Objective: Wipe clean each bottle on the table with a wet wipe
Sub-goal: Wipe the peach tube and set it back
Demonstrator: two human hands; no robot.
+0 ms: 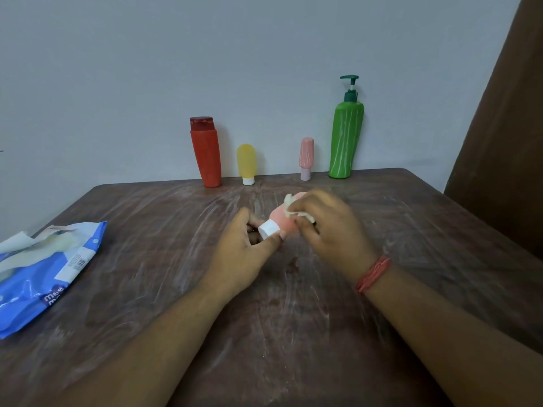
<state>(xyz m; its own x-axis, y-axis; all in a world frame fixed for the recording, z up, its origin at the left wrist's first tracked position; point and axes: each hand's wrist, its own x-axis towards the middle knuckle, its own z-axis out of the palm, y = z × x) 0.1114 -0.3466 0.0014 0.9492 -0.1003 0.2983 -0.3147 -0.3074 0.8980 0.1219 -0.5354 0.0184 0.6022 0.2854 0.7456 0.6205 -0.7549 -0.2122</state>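
A small salmon-pink bottle point(283, 220) with a white cap point(269, 229) is held above the middle of the table. My left hand point(244, 248) pinches the bottle at its cap end. My right hand point(326, 227) grips a crumpled pale wet wipe point(292, 207) and presses it against the bottle's body. Along the table's far edge stand a red bottle point(206, 152), a yellow bottle point(246, 164), a slim pink bottle point(306, 158) and a tall green pump bottle point(346, 133).
A blue pack of wet wipes point(44, 277) lies at the left edge, with a wipe sticking out of its top. The brown table point(293, 318) is streaked with white smears. A wall rises behind the bottles and a brown curtain point(505, 127) hangs at the right.
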